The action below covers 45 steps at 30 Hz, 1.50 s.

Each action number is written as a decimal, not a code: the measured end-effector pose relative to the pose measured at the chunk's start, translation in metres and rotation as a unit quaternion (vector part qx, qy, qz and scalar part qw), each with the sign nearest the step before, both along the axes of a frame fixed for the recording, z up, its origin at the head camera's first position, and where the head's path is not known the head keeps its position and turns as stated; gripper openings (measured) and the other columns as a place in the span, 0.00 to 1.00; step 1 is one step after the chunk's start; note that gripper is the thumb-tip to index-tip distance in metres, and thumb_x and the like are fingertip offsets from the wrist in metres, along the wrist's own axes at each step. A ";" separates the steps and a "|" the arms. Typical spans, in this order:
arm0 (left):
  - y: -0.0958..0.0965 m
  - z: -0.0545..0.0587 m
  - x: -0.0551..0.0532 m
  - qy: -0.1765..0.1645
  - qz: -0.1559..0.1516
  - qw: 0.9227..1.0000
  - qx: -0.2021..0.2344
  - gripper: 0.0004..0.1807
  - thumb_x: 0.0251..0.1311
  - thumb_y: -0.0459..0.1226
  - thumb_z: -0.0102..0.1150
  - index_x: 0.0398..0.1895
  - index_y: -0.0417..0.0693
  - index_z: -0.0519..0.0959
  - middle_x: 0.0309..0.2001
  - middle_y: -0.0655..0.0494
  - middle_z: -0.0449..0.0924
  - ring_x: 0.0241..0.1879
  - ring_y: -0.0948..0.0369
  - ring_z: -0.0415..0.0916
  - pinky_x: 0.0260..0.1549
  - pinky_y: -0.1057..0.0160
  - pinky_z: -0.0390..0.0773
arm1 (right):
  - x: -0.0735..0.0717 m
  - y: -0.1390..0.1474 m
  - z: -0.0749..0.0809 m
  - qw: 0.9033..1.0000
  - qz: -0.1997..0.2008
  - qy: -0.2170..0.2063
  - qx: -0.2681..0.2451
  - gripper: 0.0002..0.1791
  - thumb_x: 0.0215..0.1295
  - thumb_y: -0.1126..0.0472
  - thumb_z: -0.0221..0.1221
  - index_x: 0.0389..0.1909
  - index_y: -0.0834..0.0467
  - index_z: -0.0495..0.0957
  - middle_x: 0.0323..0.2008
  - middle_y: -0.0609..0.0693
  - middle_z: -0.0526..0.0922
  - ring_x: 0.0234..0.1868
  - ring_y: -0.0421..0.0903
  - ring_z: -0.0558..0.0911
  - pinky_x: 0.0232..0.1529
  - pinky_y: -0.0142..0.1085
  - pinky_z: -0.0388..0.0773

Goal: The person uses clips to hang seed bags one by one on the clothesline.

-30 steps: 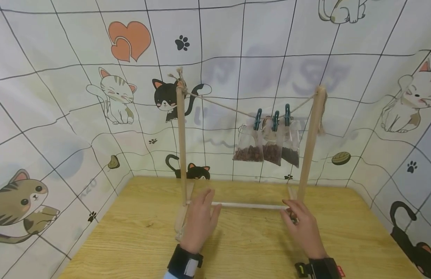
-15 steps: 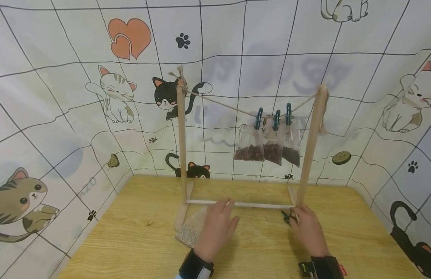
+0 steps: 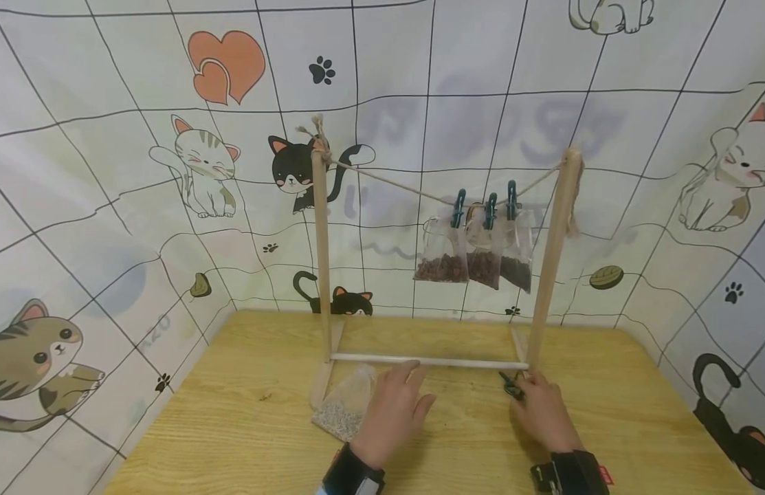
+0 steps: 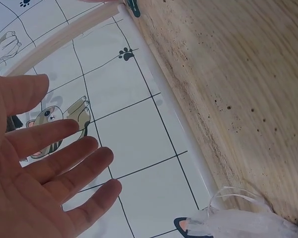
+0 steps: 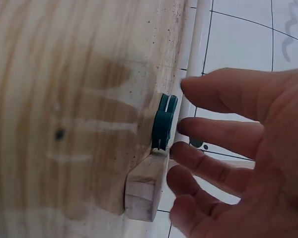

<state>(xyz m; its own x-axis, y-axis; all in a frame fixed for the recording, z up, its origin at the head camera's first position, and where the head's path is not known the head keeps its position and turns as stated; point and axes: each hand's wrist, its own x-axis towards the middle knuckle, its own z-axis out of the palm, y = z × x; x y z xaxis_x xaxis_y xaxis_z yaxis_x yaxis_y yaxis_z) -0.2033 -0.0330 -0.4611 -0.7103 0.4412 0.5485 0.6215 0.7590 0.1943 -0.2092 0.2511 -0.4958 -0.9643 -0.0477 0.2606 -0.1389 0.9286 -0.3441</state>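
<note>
My left hand point(image 3: 391, 409) hovers low over the table with its fingers spread and nothing in them, as the left wrist view shows too. To its left lies a clear plastic bag point(image 3: 340, 411) of pale grains, flat on the wood. My right hand point(image 3: 546, 414) is down by the foot of the right post, fingers loosely bent. Beside its fingertips a dark green clothespin point(image 5: 163, 123) lies on the table against the wooden foot point(image 5: 143, 193). In the right wrist view a gap shows between thumb and forefinger, with no object held there.
A wooden frame has a left post point(image 3: 322, 261), a right post point(image 3: 549, 268) and a white rod point(image 3: 465, 363) low between them. From its sagging rope point(image 3: 388, 180) hang 3 bags point(image 3: 442, 267) of dark bits, each under a green clothespin point(image 3: 459, 208). A cat-print sheet point(image 3: 394, 55) stands behind.
My left hand has moved right, off the bag of pale grains, which now shows. My right hand has lowered slightly beside the post, and the clothespin there has come into view.
</note>
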 end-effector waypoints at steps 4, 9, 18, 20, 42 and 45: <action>-0.002 0.000 -0.001 -0.007 -0.002 1.000 0.008 0.23 0.62 0.47 0.53 0.57 0.46 0.72 0.57 0.47 0.73 0.54 0.53 0.73 0.53 0.50 0.70 | 0.002 -0.001 0.000 1.000 -0.003 -0.023 0.000 0.20 0.54 0.60 0.56 0.46 0.67 0.77 0.44 0.62 0.73 0.38 0.58 0.70 0.37 0.50 0.67; -0.004 0.000 -0.003 -0.006 0.000 1.000 0.015 0.24 0.61 0.48 0.54 0.57 0.45 0.72 0.57 0.46 0.73 0.53 0.52 0.74 0.52 0.49 0.70 | 0.004 -0.002 0.001 0.999 -0.005 -0.048 -0.010 0.12 0.52 0.59 0.60 0.37 0.61 0.80 0.41 0.58 0.70 0.38 0.57 0.68 0.37 0.48 0.67; -0.008 0.002 -0.004 -0.023 0.000 1.000 0.016 0.24 0.62 0.47 0.53 0.57 0.44 0.72 0.59 0.43 0.72 0.56 0.49 0.72 0.54 0.46 0.69 | 0.002 -0.002 0.001 0.998 0.003 -0.064 -0.011 0.08 0.47 0.61 0.65 0.19 0.51 0.75 0.27 0.49 0.70 0.31 0.49 0.67 0.30 0.40 0.63; -0.009 0.003 -0.004 -0.031 0.000 0.999 0.018 0.24 0.61 0.47 0.53 0.57 0.44 0.72 0.59 0.43 0.71 0.57 0.49 0.71 0.55 0.46 0.68 | 0.002 -0.002 0.002 0.998 0.012 -0.057 -0.023 0.09 0.48 0.61 0.65 0.18 0.51 0.74 0.26 0.49 0.70 0.29 0.47 0.67 0.28 0.38 0.63; -0.004 0.015 -0.002 -0.181 -0.098 0.958 0.200 0.24 0.66 0.55 0.42 0.54 0.51 0.74 0.46 0.54 0.79 0.40 0.65 0.75 0.36 0.68 0.74 | 0.005 -0.071 0.024 0.934 0.105 0.084 -0.332 0.03 0.55 0.56 0.63 0.31 0.46 0.80 0.45 0.46 0.78 0.41 0.38 0.76 0.32 0.34 0.73; -0.002 0.014 -0.002 -0.207 -0.108 0.946 0.225 0.23 0.66 0.54 0.44 0.54 0.50 0.75 0.43 0.54 0.79 0.38 0.67 0.75 0.35 0.68 0.75 | 0.008 -0.081 0.025 0.920 0.127 0.075 -0.364 0.04 0.55 0.58 0.63 0.32 0.47 0.80 0.47 0.47 0.78 0.44 0.38 0.77 0.33 0.36 0.74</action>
<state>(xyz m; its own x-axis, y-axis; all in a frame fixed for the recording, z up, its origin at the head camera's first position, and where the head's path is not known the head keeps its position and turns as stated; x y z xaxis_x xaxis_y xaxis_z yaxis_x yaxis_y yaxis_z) -0.2054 -0.0346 -0.4476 -0.8248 0.3889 0.4105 0.5533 0.4049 0.7280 -0.2015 0.1696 -0.4706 -0.8964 -0.0262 0.4424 -0.4165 0.3911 -0.8207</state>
